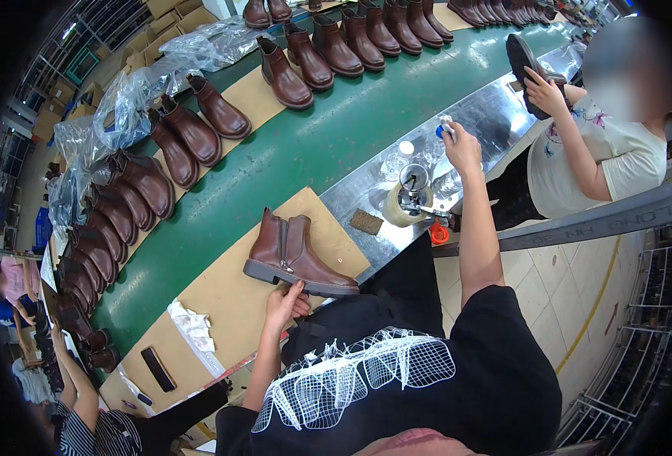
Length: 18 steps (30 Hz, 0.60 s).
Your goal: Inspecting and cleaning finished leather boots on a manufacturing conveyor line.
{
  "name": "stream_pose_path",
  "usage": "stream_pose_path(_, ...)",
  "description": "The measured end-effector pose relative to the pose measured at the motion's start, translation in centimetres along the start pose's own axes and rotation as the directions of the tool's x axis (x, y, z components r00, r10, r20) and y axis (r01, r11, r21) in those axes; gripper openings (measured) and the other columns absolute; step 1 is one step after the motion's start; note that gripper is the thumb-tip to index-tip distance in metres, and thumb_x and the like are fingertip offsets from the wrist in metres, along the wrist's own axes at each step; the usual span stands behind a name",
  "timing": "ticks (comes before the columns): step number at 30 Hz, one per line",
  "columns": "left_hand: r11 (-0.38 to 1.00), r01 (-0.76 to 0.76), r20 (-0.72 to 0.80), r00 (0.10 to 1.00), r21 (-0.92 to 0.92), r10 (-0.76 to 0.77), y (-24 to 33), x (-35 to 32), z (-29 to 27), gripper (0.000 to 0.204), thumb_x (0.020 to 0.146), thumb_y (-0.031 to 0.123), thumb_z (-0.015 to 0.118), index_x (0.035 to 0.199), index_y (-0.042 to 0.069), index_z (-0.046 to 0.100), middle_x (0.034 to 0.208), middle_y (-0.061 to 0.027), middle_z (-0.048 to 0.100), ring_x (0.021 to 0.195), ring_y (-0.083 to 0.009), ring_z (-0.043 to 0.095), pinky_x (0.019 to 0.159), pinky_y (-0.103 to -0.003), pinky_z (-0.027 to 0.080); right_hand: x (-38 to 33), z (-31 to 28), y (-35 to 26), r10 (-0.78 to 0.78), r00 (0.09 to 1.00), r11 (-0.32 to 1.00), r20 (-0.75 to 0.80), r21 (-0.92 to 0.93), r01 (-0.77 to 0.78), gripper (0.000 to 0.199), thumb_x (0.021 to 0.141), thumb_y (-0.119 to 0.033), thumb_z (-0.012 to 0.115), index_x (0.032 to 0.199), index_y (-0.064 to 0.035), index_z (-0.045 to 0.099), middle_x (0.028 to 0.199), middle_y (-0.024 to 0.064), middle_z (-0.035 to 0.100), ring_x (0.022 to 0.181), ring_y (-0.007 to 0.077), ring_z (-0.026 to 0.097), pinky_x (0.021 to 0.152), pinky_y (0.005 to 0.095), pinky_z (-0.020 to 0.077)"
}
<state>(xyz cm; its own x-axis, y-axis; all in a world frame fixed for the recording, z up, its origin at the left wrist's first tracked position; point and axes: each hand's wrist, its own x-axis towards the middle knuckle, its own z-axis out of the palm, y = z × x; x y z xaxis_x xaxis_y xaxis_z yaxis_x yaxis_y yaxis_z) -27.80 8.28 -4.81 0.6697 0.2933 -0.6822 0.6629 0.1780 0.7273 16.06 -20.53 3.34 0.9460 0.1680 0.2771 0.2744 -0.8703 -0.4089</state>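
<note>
A brown ankle boot (298,254) with a zip up its side lies on a tan cardboard sheet (328,216), its toe to the right. At the sole's near edge, my left hand (284,305) pinches it, thumb on top and fingers curled below. My right hand (464,150) is raised over the metal bench at the right. Its fingers close round a small blue and white object (443,129), too small to name for sure. Below that hand stand a tub of tools (403,209), a clear bottle with a white cap (405,149) and an orange cup (439,233).
A brown sponge block (366,222) lies right of the cardboard. Beyond the green belt (252,167), many boots (290,80) stand in a curved row. A white cloth (191,327) and a phone (158,369) lie at the left. A co-worker (594,144) holds a dark shoe (530,72).
</note>
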Motion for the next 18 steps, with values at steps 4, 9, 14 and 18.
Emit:
stream_pose_path(4, 1.0, 0.001, 0.0, 1.0, -0.005, -0.001, 0.0, 0.1, 0.1, 0.068, 0.087, 0.062, 0.06, 0.09, -0.007, 0.063, 0.067, -0.0143, 0.067, 0.054, -0.0194, 0.066, 0.049, -0.026, 0.051, 0.0, 0.6, 0.2, -0.063, 0.991, 0.998, -0.116, -0.004, 0.063, 0.029, 0.09, -0.022, 0.06, 0.119, -0.019, 0.064, 0.1, 0.0168, 0.069, 0.091, 0.0388, 0.066, 0.078, 0.0483, 0.0513)
stream_pose_path(9, 1.0, -0.001, -0.001, 1.0, -0.001, 0.001, -0.2, 0.2, -0.1, 0.068, 0.087, 0.062, 0.06, 0.089, -0.007, 0.064, 0.068, -0.0145, 0.068, 0.054, -0.0196, 0.066, 0.049, -0.026, 0.051, -1.1, 0.4, -0.9, -0.138, 0.978, 0.99, -0.16, -0.018, 0.136, 0.031, 0.088, -0.017, 0.06, 0.118, -0.0224, 0.063, 0.101, 0.0135, 0.069, 0.091, 0.0379, 0.066, 0.077, 0.0479, 0.0521)
stream_pose_path(14, 1.0, 0.005, -0.004, 1.0, 0.011, -0.005, 0.1, -0.1, -0.1, 0.069, 0.087, 0.062, 0.06, 0.088, -0.007, 0.064, 0.068, -0.0144, 0.068, 0.054, -0.0196, 0.066, 0.048, -0.025, 0.05, -1.4, 1.2, -0.9, -0.232, 0.957, 0.973, -0.172, -0.054, 0.226, 0.036, 0.086, -0.01, 0.058, 0.119, -0.024, 0.065, 0.119, 0.0099, 0.063, 0.095, 0.0352, 0.066, 0.08, 0.0438, 0.0535)
stream_pose_path(18, 1.0, 0.003, -0.001, 1.0, 0.004, -0.003, 0.1, 0.1, -0.1, 0.069, 0.087, 0.062, 0.06, 0.088, -0.007, 0.065, 0.068, -0.0147, 0.068, 0.054, -0.0198, 0.067, 0.048, -0.025, 0.051, -1.6, 1.8, -0.5, -0.281, 0.941, 0.96, -0.186, -0.055, 0.276, 0.038, 0.084, -0.008, 0.061, 0.119, -0.0232, 0.062, 0.118, 0.0093, 0.062, 0.1, 0.0365, 0.064, 0.081, 0.0483, 0.0531)
